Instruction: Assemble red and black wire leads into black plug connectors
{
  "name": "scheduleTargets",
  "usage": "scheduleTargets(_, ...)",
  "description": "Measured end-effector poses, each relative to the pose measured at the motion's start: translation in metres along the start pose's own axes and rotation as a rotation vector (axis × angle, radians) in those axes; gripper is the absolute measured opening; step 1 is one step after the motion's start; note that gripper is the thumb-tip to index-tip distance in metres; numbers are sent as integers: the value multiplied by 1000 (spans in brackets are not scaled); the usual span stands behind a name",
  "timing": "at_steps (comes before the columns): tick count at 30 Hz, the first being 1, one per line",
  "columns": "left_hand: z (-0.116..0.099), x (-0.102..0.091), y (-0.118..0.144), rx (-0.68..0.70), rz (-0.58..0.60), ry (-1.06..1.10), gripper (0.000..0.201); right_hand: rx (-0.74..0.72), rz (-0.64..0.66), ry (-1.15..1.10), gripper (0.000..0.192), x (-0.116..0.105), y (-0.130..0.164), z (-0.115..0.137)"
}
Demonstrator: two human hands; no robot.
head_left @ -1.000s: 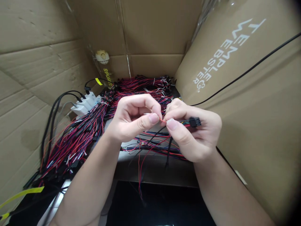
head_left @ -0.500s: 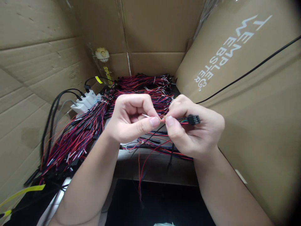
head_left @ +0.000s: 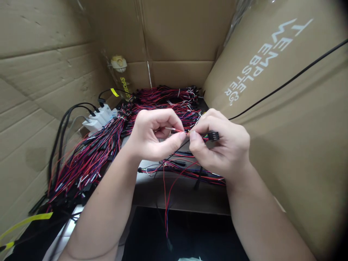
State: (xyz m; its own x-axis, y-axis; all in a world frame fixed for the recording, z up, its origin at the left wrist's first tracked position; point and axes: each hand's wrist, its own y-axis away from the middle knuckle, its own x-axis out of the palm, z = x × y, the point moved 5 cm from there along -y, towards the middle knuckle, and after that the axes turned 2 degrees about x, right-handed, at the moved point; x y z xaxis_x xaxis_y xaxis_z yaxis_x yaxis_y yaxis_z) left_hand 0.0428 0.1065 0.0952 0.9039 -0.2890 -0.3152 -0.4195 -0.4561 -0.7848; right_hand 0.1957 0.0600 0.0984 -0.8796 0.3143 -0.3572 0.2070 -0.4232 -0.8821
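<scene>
My left hand [head_left: 160,132] pinches a thin red wire [head_left: 178,130] between thumb and forefinger; its pale tip points left, over the curled fingers. Right beside it, my right hand [head_left: 221,143] is closed in a pinch on wires that lead to a black connector plug [head_left: 213,135] lying against its fingers. The fingertips of both hands nearly meet where the wires come together, and the thumbs cover most of that spot. Below the hands, loose red and dark wires [head_left: 165,195] hang down over the table's front edge.
Thick bundles of red and dark wires [head_left: 89,156] lie at the left, and more wire bundles [head_left: 165,94] are heaped at the back. A white power strip [head_left: 99,119] with black plugs sits at the left. Cardboard walls [head_left: 174,36] enclose the table; a black cable [head_left: 288,81] slants across the right.
My right hand has shifted slightly left and turned, taking the connector left with it. More of the red wire shows above my left thumb. The hanging wires have swung a little right.
</scene>
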Motion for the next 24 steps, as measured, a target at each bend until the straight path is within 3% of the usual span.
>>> scheduleTargets(5, 5, 4, -1, -64, 46, 67, 21, 33, 12, -52, 16, 2, 0, -1)
scheduleTargets(12, 3, 5, -4, -74, 10, 72, 31, 43, 44, -77, 15, 4, 2, -1)
scheduleTargets(18, 7, 11, -3, -131, 50, 186, 30, 18, -34, -109, 15, 3, 2, 2)
scheduleTargets(24, 2, 10, -4, -52, -29, 134, 29, 42, -44, -110, 15, 4, 2, 2)
